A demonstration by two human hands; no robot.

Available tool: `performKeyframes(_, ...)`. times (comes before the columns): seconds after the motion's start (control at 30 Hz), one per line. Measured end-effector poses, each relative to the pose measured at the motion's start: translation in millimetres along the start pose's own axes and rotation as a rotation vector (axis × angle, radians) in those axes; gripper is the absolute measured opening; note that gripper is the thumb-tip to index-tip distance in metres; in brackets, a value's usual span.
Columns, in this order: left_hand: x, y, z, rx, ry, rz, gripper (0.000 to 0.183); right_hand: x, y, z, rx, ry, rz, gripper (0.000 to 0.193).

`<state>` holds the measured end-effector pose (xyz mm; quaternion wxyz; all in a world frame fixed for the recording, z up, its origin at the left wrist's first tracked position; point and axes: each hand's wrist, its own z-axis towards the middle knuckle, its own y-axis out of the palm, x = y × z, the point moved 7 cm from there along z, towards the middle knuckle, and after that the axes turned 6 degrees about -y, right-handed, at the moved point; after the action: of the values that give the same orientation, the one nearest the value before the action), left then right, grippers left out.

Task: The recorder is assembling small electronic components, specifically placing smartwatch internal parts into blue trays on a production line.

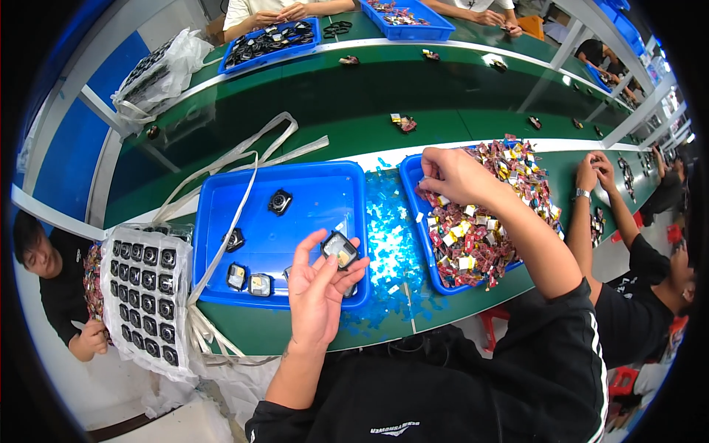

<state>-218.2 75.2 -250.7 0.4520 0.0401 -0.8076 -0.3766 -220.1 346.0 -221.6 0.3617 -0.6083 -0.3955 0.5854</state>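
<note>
At lower centre the left hand [317, 288] pinches a small square black casing [339, 249] at its fingertips, while the right hand [450, 173], fingers curled, picks among the small red-and-yellow parts [480, 236] at centre right.

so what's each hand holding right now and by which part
The left hand pinches a small square black part by its edges, between thumb and fingertips. The right hand reaches into the tray of small pieces; any hold there cannot be told.

blue tray [221, 221] middle lies open; parts heap [480, 229] fills right tray.
</note>
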Motion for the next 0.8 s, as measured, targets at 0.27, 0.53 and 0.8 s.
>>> performKeyframes(0.27,11,14,-3,-0.068,0.276,0.538,0.027,-16,-6,-58,0.323,0.251,1.426,0.016)
performKeyframes(0.53,28,87,-18,-0.254,0.921,1.244,0.03,-83,57,-84,0.042,0.37,1.923,0.009)
performKeyframes(0.8,1,39,8,-0.112,0.139,0.591,0.014,-121,-6,-107,0.744,-0.387,0.232,0.04)
